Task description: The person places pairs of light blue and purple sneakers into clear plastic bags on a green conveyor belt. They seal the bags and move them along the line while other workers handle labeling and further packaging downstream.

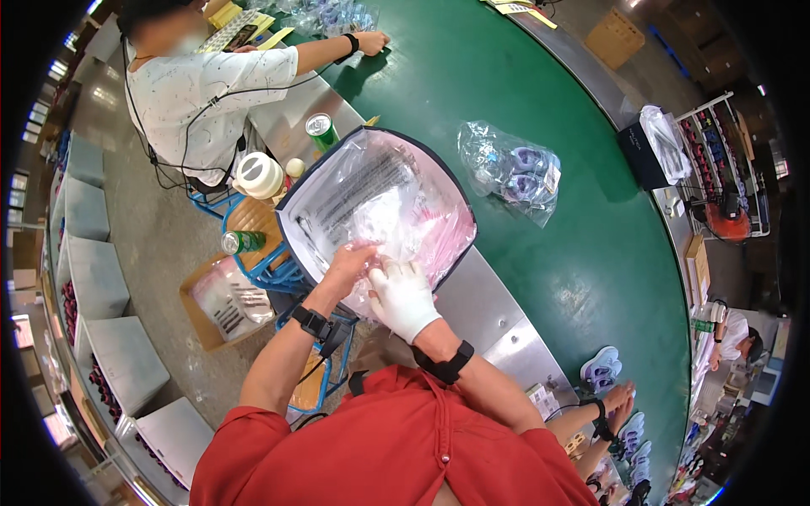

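Observation:
In front of me stands a dark-rimmed box (299, 240) with a pale inside, filled with clear plastic bags (384, 207), some with printing and some pinkish. My left hand (344, 268), bare, is closed with its fingertips pinching crumpled clear plastic at the box's near side. Right beside it, my right hand (403, 295) wears a white glove and its curled fingers grip the same plastic. Folds of film hide parts of the fingertips. Beyond the box, a clear bag with a pair of lilac shoes (527, 173) lies on the green belt.
A green conveyor belt (582, 278) curves past a metal edge (494, 316). One co-worker (211, 93) sits at the far left; another's hands (616, 405) handle shoes at right. Cans, a white lidded jar (259, 174), blue-legged stools (270, 270) and a carton (198, 312) stand left.

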Available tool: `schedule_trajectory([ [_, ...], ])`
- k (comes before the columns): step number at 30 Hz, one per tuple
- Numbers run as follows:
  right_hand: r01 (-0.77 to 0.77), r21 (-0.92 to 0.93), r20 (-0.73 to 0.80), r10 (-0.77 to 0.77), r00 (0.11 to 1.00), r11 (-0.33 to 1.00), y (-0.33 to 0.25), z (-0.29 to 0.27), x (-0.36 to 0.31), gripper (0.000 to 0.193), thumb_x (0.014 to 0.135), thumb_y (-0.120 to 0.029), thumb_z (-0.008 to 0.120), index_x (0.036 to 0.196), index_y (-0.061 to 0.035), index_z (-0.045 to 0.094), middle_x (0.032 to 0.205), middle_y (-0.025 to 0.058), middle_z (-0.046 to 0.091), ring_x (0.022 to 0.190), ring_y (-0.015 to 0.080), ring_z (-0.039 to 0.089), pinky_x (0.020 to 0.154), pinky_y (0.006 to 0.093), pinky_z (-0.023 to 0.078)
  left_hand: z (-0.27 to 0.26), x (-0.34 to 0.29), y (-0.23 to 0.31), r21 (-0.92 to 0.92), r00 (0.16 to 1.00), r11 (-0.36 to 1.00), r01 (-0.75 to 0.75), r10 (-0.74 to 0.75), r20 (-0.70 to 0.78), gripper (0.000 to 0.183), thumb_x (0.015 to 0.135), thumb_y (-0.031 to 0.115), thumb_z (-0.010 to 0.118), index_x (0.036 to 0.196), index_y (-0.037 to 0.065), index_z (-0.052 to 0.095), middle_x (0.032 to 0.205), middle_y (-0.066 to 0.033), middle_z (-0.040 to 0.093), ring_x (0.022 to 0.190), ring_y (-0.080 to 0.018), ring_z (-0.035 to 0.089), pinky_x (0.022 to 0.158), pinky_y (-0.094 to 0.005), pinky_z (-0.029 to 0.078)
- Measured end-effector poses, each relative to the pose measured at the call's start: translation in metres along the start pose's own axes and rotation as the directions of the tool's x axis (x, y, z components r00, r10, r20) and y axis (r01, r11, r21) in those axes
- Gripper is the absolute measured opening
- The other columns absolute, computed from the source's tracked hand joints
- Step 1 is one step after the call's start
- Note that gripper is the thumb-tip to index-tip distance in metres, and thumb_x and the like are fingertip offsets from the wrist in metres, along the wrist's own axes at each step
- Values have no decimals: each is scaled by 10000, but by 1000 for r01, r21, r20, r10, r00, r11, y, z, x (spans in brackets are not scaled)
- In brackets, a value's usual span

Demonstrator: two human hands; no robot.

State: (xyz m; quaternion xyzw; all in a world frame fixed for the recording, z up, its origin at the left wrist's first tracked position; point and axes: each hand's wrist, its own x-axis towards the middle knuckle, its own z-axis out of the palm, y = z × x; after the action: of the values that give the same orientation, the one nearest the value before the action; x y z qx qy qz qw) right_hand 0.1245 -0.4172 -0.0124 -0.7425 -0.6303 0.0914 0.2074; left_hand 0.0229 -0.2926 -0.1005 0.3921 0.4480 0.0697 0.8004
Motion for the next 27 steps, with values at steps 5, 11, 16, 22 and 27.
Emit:
schedule_trajectory([
  [5, -106, -77, 159, 117, 980, 991, 36, -15, -21, 188, 720, -228, 622, 847, -91, 600, 817, 105, 615, 835, 270, 582, 825, 415, 395, -5, -22, 65, -39, 994, 997, -60, 56, -90, 190, 824, 98, 547, 981, 20, 622, 782, -15, 579, 702, -132, 563, 567, -287, 487],
  [11, 3, 68, -115, 5, 993, 998, 31, -40, -35, 173, 755, -207, 605, 877, -84, 615, 836, 96, 619, 853, 276, 584, 830, 397, 414, -23, -12, 97, 289, 877, 906, -309, 389, -282, 103, 817, 114, 485, 765, 56, 553, 691, 29, 458, 619, -80, 406, 556, -236, 327],
  [16, -294, 377, -46, 335, 941, 878, 28, -85, -59, 197, 803, -178, 599, 969, -75, 624, 890, 95, 630, 856, 242, 597, 790, 356, 463, 36, -37, 128, 362, 780, 760, -540, 613, -124, 254, 900, 298, 540, 840, 59, 601, 724, 57, 494, 676, -43, 409, 605, -212, 351],
  [22, -261, 935, 56, 626, 778, 240, 56, -133, -100, 308, 869, -230, 615, 1082, -13, 572, 922, 69, 634, 909, 129, 581, 801, 264, 454, 165, -87, 124, 316, 830, 768, -558, 509, 229, 366, 922, 409, 546, 961, 57, 638, 765, 66, 535, 658, -25, 439, 554, -220, 389],
  [27, -153, 944, -90, 675, 733, 291, 76, -153, -161, 305, 884, -266, 616, 1051, -11, 599, 876, 29, 615, 794, 93, 541, 737, 236, 444, 279, -109, 58, 181, 791, 908, -379, 216, 573, 279, 929, 278, 555, 1036, 28, 615, 916, 11, 589, 852, -67, 527, 733, -235, 447],
])
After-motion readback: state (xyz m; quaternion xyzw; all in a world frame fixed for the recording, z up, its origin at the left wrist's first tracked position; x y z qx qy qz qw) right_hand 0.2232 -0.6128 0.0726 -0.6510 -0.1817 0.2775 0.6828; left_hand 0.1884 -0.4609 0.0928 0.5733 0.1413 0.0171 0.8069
